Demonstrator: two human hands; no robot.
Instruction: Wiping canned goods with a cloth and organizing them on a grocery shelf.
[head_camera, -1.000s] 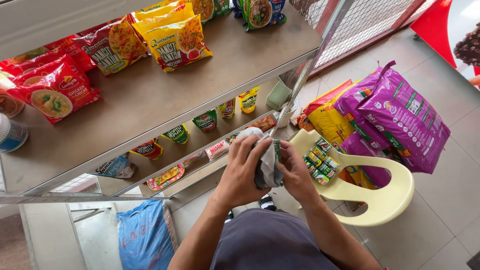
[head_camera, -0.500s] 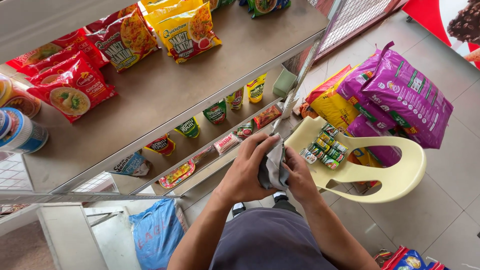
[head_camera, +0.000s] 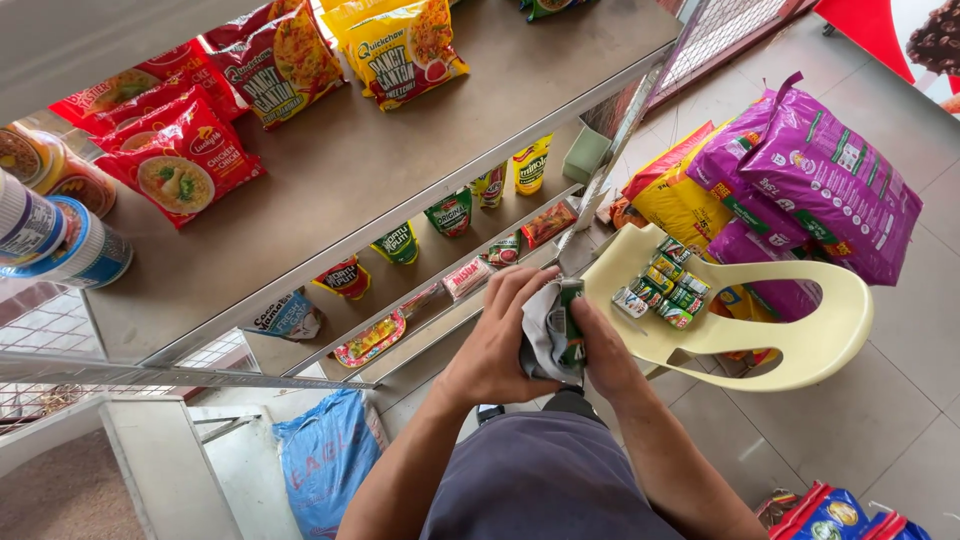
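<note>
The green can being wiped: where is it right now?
In the head view, the green can is at centre, held between the left hand and right hand, wrapped in a grey cloth, just left of the yellow chair.

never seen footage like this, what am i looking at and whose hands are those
This is one view from a camera worn on a person's head, looking down, so the hands are that person's own. The left hand presses a grey cloth around a small green can, which the right hand holds. Under them a metal shelf carries red noodle packs and yellow noodle packs. To the right, a cream plastic chair holds more small cans, beside purple sacks.
</note>
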